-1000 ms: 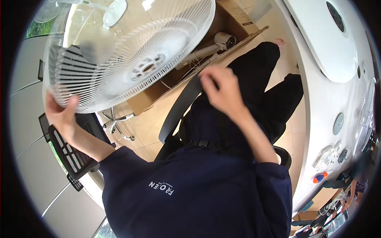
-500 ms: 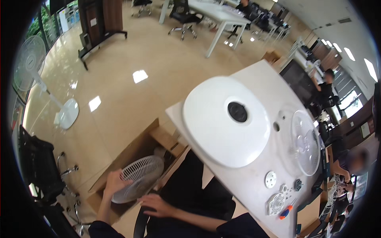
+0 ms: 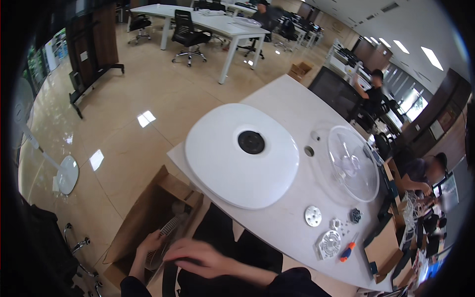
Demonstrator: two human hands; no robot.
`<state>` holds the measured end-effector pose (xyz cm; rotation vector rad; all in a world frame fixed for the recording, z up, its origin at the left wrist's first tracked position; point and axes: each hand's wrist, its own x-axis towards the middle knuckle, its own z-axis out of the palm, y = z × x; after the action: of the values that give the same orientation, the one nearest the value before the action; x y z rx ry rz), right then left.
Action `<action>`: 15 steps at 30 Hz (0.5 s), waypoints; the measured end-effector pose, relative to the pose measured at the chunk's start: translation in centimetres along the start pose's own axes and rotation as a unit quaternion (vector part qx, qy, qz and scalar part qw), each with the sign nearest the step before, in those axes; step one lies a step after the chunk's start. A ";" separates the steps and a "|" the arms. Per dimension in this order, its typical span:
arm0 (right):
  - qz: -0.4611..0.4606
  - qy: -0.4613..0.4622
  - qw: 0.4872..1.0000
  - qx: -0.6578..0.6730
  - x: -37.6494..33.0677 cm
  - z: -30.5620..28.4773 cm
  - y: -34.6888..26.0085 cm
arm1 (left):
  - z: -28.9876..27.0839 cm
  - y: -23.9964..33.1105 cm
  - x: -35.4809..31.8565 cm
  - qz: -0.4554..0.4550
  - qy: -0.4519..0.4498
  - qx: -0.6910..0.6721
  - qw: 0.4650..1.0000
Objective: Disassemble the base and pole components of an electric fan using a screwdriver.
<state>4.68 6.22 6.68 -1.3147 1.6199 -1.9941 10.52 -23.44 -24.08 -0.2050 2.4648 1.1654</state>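
My left hand [image 3: 151, 243] reaches into an open cardboard box [image 3: 132, 222] at the lower left. Its fingers close on the rim of a ribbed fan grille [image 3: 170, 226], which stands tilted inside the box and is partly hidden by my hands. My right hand [image 3: 200, 257], slightly blurred, hovers over my lap beside the box, fingers stretched out and holding nothing. On the table to my right lies a large white fan base [image 3: 217, 163] with a round black fitting [image 3: 251, 142] in its middle.
The white table [image 3: 282, 242] also bears a clear fan blade and guard [image 3: 352, 163], a white perforated disc [image 3: 313, 216], a white round motor housing [image 3: 329, 244], a dark knob [image 3: 355, 216] and a screwdriver [image 3: 348, 251]. A chair [image 3: 44, 247] stands left; a person [image 3: 418, 173] sits right.
The view has swung right. The grille has gone from broadly visible to mostly edge-on, lower in the box, with my left hand on it. My right hand has lifted and moved toward the box.
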 end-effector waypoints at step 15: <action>-0.183 0.203 0.939 -0.208 -1.6 -7.4 -19.5 | -1.8 3.6 -1.7 -0.179 -0.190 0.073 0.963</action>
<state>6.34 18.87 23.24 -1.5129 2.2225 -2.3490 10.47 -22.58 -19.80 -0.3331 2.0557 0.7832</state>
